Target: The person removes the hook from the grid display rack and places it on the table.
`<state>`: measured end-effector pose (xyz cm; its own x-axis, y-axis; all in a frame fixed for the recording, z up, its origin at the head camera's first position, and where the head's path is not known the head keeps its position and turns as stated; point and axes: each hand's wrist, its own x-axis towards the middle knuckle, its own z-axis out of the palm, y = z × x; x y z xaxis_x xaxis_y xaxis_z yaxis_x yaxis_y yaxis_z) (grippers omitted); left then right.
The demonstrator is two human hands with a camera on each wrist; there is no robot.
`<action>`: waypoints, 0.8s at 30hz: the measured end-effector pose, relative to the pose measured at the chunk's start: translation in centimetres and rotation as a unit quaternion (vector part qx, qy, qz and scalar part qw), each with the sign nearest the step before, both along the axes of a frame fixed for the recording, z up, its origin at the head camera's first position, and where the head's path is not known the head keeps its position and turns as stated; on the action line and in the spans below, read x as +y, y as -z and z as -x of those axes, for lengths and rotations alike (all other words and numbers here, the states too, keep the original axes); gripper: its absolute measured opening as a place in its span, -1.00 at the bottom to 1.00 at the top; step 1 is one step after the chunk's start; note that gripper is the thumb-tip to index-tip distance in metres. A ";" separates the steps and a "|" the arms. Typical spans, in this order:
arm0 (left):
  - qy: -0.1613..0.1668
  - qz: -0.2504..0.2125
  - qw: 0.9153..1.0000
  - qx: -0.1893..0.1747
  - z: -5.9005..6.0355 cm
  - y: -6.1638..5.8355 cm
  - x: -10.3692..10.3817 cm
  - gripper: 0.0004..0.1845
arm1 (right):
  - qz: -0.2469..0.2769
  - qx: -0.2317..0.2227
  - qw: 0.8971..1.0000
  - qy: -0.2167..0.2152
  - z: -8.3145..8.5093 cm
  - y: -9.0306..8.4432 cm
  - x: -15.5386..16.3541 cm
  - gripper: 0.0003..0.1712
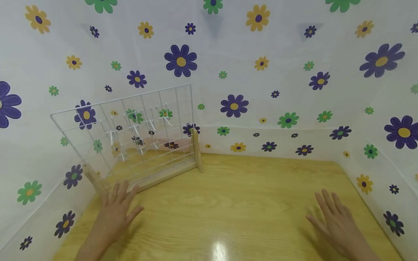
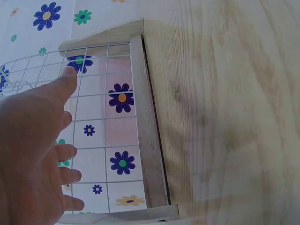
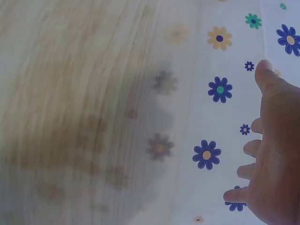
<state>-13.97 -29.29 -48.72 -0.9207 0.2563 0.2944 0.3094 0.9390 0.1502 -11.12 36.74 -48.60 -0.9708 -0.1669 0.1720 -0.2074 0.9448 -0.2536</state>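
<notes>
Floral sheet (image 1: 248, 79) ran behind the wire rack (image 1: 168, 176); wooden table (image 1: 222, 203) sat under it. Left hand (image 1: 114, 214) was empty, fingers extended, by the rack's near end, contact unclear. Right hand (image 1: 334, 221) was also empty, fingers extended, well right of the rack. White hooks (image 1: 111, 137) hung on its grid.
</notes>
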 end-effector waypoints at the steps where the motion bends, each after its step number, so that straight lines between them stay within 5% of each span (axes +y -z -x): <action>1: -0.001 -0.001 1.000 0.009 0.0 -0.1 -0.1 -0.24 | 0.005 0.009 1.000 -0.005 0.2 0.0 -0.2 -0.04; 8: -0.019 -0.004 0.998 0.061 -0.7 -0.5 -1.2 -0.27 | 0.039 0.013 0.999 -0.032 1.5 -1.1 -2.1 -0.07; 19: -0.061 -0.022 0.996 0.062 -2.2 -1.7 -3.6 -0.26 | 0.056 0.015 0.996 -0.064 3.8 -2.7 -5.3 -0.07; 24: -0.070 -0.048 0.991 0.106 -3.0 -2.1 -4.5 -0.31 | 0.055 0.045 0.993 -0.090 5.1 -3.5 -7.0 -0.06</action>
<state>-10.99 -33.79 -46.61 -0.8602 0.0913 0.5018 0.2103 0.9598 0.1860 -16.20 29.69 -45.05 -0.9073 -0.3111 0.2830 -0.3962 0.8579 -0.3272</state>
